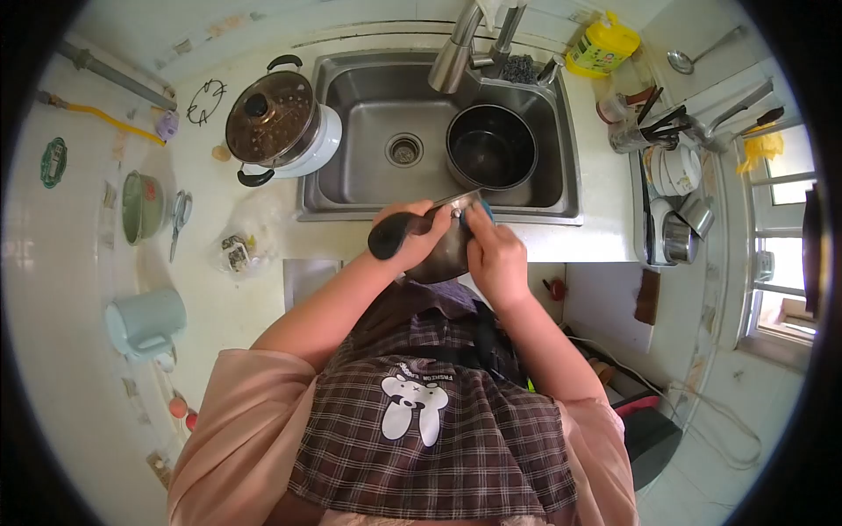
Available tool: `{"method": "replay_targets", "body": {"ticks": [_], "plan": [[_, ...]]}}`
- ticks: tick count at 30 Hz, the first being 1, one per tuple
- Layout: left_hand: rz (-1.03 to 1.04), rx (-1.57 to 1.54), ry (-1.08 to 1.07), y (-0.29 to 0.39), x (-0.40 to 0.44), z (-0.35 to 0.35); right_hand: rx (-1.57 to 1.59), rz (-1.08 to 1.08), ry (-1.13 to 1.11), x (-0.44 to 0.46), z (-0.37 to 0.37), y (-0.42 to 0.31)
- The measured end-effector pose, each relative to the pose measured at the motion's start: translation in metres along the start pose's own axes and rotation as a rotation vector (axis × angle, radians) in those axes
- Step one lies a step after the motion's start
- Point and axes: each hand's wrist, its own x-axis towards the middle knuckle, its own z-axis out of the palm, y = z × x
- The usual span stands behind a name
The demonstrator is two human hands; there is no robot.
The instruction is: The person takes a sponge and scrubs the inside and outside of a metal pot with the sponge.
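A metal pan or pot (441, 263) with a black handle is tilted between my hands at the sink's front edge. My left hand (424, 237) is wrapped round its side, close to the black handle (391, 237). My right hand (496, 256) is closed at the rim, pressing a small blue cloth or sponge (485, 209), mostly hidden by the fingers. Just beyond, a dark round pot (492, 147) stands in the right part of the steel sink (368, 180), below the faucet (449, 66).
A lidded pot (274, 118) stands left of the sink. At the back right is a yellow bottle (602, 46); utensils (649, 131) and a dish rack (653, 230) with bowls line the right side. Scissors (180, 221), a plastic bag (246, 250) and a pale blue jug (147, 323) lie left.
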Motion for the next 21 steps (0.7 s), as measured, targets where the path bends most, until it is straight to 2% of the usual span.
{"method": "replay_targets", "body": {"ticks": [4,7,8,11,13,15,18,20,21], "plan": [[0.046,-0.008,0.014,-0.009,0.002,0.007,-0.055,-0.026,0.040,0.001,0.002,-0.001],[0.046,-0.031,-0.125,-0.005,0.000,-0.007,-0.106,-0.004,0.046,-0.009,0.003,0.007],[-0.017,-0.170,-0.285,-0.002,0.002,-0.018,-0.119,0.009,0.053,-0.006,0.002,0.012],[0.182,-0.521,-0.291,-0.030,0.000,-0.017,-0.045,0.145,-0.006,0.006,0.003,0.033],[0.045,-0.456,-0.524,-0.037,-0.004,-0.027,0.019,0.177,0.007,0.003,0.011,0.041],[-0.084,-0.575,-0.591,-0.085,-0.007,0.002,0.115,0.235,0.024,0.001,0.012,0.042],[0.013,-0.528,-0.424,-0.090,-0.010,0.014,0.331,0.343,0.091,-0.002,0.006,0.038],[-0.045,-0.544,-0.398,-0.063,-0.007,0.012,0.505,0.372,0.161,-0.002,0.000,0.037],[-0.074,-0.551,-0.384,-0.049,-0.005,0.006,0.467,0.330,0.142,-0.002,-0.006,0.033]]}}
